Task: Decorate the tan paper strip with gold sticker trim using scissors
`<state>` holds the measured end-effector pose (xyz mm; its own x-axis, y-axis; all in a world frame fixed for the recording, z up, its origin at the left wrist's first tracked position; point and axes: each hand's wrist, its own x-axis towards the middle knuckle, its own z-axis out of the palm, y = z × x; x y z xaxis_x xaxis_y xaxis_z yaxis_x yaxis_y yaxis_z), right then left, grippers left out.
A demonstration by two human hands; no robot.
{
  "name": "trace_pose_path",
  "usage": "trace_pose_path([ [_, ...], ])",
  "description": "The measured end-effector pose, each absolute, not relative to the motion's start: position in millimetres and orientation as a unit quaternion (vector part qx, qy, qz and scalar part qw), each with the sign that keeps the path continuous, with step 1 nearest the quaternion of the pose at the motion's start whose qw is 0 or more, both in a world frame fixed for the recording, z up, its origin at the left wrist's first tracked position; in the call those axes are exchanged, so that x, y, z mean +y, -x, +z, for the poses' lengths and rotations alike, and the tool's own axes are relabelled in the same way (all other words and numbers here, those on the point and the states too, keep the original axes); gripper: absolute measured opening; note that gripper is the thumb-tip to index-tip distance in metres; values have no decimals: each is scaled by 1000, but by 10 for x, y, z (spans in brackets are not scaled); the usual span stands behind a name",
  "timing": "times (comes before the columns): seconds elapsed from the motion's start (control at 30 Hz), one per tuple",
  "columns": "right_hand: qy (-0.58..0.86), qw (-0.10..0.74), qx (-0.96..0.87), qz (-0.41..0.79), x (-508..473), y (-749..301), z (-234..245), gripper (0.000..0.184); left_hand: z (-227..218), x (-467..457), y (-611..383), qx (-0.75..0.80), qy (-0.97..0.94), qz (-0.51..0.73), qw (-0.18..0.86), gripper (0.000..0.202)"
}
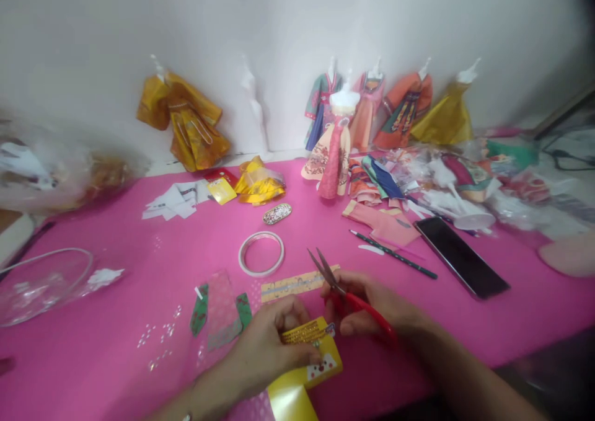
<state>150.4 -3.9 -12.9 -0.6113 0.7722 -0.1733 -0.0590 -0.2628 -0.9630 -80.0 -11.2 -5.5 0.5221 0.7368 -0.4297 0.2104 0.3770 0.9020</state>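
Low in the middle, my left hand [260, 343] is closed on a small yellow box [333, 359] with a cartoon animal face on its side. Gold glittery trim [304, 333] lies along the box under my fingers. My right hand [381, 303] grips red-handled scissors [329, 273], their blades slightly apart and pointing up and left, away from the trim. Just beyond the hands is a patterned peach strip [283, 287] with a pale line along it. Left of my left hand, a pink dotted piece [222, 303] lies between two green pieces [199, 309].
A roll of tape [241, 257], an oval patterned case [277, 213], a dark pencil [395, 255] and a phone [460, 257] lie on the pink table [153, 266]. Along the wall stand several dressed doll forms [328, 160] and a bare white one [255, 108]. Fabric and plastic bags crowd the right.
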Motion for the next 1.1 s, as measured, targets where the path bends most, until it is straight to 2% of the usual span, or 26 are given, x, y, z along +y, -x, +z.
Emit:
trace_pose_path([
  [0.1,332,292,-529,724,-52,-1447,-135,49,-90,-114,813,453,-529,194,691,38],
  [0.27,342,301,-518,724,-82,-1373,-117,40,-144,-152,807,446,-529,204,692,40],
  [0.47,349,294,-501,736,-91,-1364,-94,35,-76,-164,782,420,-499,185,735,36],
  [0.6,341,287,-487,751,-87,-1383,-126,38,-47,-154,804,408,-513,178,734,29],
  [0.8,318,284,-467,775,-53,-1429,-236,41,16,-131,828,397,-512,179,740,37],
  [1.1,287,283,-447,799,-39,-1442,-292,43,34,-127,812,383,-508,181,750,39],
])
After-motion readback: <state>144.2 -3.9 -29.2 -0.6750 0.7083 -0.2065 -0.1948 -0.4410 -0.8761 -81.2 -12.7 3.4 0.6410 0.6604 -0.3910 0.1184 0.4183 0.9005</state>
